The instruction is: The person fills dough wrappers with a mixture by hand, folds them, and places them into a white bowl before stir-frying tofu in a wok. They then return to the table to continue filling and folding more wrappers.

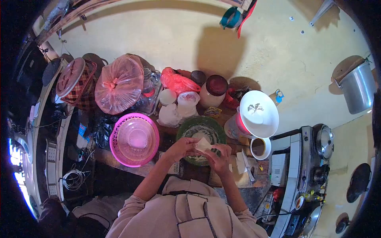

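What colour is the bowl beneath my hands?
The bowl is dark green, with whitish smears inside; it shows best in the head view.

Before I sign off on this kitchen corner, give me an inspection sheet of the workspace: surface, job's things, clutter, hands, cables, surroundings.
Surface: wooden table, crowded.
Job's things: pale piece, material unclear, above green bowl streaked white inside.
Clutter: pink basin left; tied plastic bag and red-lidded jar behind; knife and cup of dark liquid right.
Hands: left hand and right hand both grip the pale piece.
Cables: coiled pale cable, lower left.
Surroundings: metal pot hanging on the wall, right.
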The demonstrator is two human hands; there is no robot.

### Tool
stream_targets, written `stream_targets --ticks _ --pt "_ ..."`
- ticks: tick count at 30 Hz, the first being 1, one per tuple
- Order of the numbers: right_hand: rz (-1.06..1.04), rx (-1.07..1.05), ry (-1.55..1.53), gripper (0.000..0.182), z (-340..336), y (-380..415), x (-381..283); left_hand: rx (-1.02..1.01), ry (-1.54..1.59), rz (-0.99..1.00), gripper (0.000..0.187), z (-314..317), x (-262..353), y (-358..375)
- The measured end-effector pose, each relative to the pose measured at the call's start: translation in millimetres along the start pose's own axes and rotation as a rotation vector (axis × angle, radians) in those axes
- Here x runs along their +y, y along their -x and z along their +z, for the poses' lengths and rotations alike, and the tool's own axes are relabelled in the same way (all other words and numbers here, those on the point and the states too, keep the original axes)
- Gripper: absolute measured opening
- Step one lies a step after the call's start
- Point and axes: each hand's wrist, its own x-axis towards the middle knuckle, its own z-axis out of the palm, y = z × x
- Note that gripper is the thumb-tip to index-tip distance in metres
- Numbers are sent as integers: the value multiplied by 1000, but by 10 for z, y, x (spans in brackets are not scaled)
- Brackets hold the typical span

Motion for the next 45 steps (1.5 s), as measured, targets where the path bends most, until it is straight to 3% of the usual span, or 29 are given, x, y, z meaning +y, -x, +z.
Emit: stream_targets --ticks 11,14,17,20,23,29,32,35,38,41,45 --pt "473 72 -413 13 156 -81 -16 29 -276 66 29 69 -32 -55" --pt "455 84 -316 11 206 -89 10 37 -342 139 26 130 -24 -31" --pt "736 334 -914 16 219 -133 -58 77 -309 62 26 72 -58 -87" --pt "696 349 -943 18 169 -47 84 48 -38 56 27 100 3 -34" --pt "367 5 -603 19 93 56 259 16 -89 88 27 76 49 -2" --pt "601 -174 -716 35 -33 -59 155 -108 -404 18 25 53 206 -7" --pt "534 -268 -681 35 -69 -130 166 -196 -517 105 29 -19 189 -84" --pt "468 -177 -631 28 25 -84 171 -7 -551 154 28 66 264 -73" --pt "847 -22 -879 23 100 -46 27 241 -459 355 32 158 142 -111" --pt "830 130 -775 15 96 -119 -87 408 -240 397 29 359 88 -83" --pt "750 190 -704 14 64 -173 -158 440 -178 438 20 490 15 -60"
